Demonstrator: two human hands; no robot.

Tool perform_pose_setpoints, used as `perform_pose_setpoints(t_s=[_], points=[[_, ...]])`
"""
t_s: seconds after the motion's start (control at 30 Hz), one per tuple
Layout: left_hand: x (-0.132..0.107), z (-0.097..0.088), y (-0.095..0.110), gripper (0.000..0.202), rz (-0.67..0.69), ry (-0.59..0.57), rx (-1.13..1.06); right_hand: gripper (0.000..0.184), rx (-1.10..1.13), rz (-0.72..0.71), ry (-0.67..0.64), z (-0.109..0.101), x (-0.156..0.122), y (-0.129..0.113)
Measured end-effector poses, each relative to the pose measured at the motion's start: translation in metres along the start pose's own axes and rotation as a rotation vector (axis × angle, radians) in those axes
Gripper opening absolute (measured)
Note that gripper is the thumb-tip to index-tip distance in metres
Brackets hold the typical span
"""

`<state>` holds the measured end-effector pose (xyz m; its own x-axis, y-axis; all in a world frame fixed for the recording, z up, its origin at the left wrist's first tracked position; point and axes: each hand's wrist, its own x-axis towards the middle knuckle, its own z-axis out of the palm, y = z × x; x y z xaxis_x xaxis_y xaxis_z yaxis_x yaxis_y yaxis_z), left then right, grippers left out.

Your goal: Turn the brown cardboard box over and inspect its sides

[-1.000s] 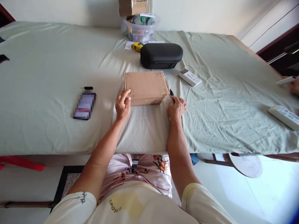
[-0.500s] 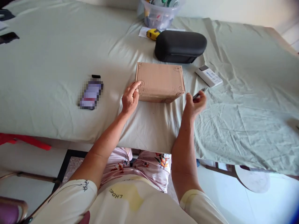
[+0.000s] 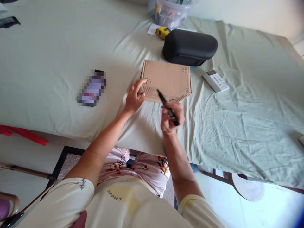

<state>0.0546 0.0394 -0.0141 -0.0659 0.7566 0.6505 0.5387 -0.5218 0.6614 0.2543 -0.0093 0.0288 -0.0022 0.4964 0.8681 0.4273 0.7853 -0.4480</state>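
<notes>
A brown cardboard box [image 3: 168, 76] lies on the cloth-covered table, with dark swirl drawings at several corners of its top. My left hand [image 3: 135, 96] rests against the box's near left corner, fingers apart, the fingertips on its top and the thumb at its front side. In my right hand [image 3: 173, 117] is a black marker [image 3: 168, 109], gripped between thumb and fingers. Its dark tip points up and left, over the near part of the box top; whether it touches the cardboard I cannot tell.
Behind the box sits a black hard case [image 3: 190, 47], near a yellow tape measure [image 3: 162, 32] and a clear plastic tub [image 3: 172, 14]. To the right lies a white-and-grey device [image 3: 216, 81]; on the left, a blurred-out phone [image 3: 92, 90]. Pale green cloth [image 3: 237, 126] covers the table.
My right hand has swung left from beside the box to its front, and the marker now points over the box. My left hand stays on the left corner. The view has shifted slightly.
</notes>
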Motion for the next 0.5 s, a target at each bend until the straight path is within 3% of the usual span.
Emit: perform_pose_setpoints(t_s=[0.07, 0.17, 0.5], points=[[0.000, -0.001, 0.003, 0.050, -0.004, -0.004, -0.008, 0.015, -0.001, -0.091, -0.137, 0.005, -0.001, -0.008], [0.000, -0.001, 0.006, 0.051, -0.015, -0.001, -0.019, 0.018, -0.051, -0.090, -0.273, 0.010, -0.001, -0.008], [-0.001, 0.003, 0.002, 0.063, -0.009, 0.022, -0.044, 0.027, -0.211, 0.063, -0.395, 0.017, -0.007, -0.005]])
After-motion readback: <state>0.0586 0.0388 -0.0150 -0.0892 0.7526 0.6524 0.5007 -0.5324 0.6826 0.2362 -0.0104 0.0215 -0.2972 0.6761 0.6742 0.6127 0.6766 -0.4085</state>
